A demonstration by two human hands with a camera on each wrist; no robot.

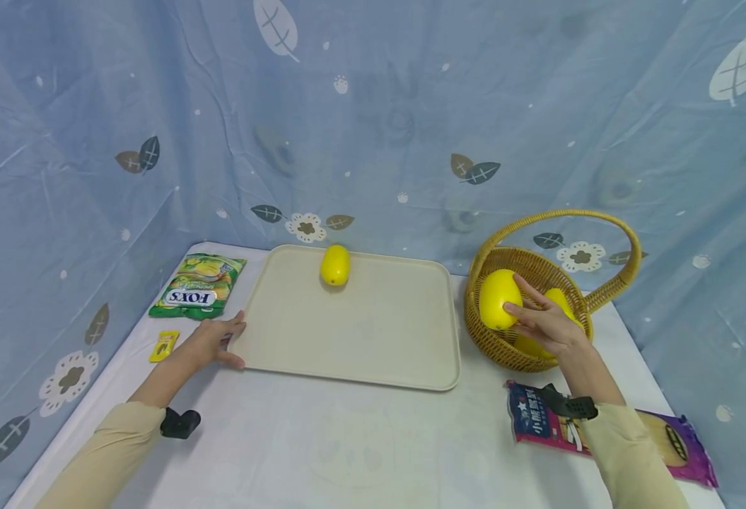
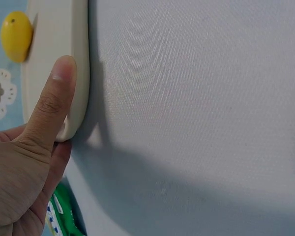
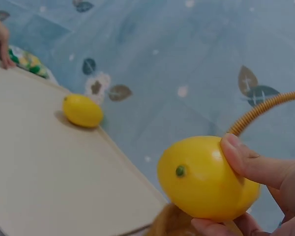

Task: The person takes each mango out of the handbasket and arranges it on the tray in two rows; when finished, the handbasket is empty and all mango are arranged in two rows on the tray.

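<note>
My right hand (image 1: 547, 325) holds a yellow lemon (image 1: 500, 300) over the wicker basket (image 1: 496, 353), thumb on one side and fingers on the other. The lemon's small green stem nub shows in the right wrist view, where the same fruit (image 3: 201, 177) fills the lower middle. More yellow fruit (image 1: 558, 300) lies in the basket, partly hidden by the hand. At the near left corner of the beige tray (image 1: 347, 339), my left hand (image 1: 213, 341) grips the rim, its thumb (image 2: 56, 98) along the front edge. Another lemon (image 1: 335, 265) rests at the tray's far edge.
A green candy bag (image 1: 197, 286) and a small yellow packet (image 1: 165, 346) lie left of the tray. Beneath the right forearm is a long blue and purple food package (image 1: 532, 417). The basket's tall handle (image 1: 557, 214) arches above it. Patterned blue cloth (image 1: 373, 141) hangs behind.
</note>
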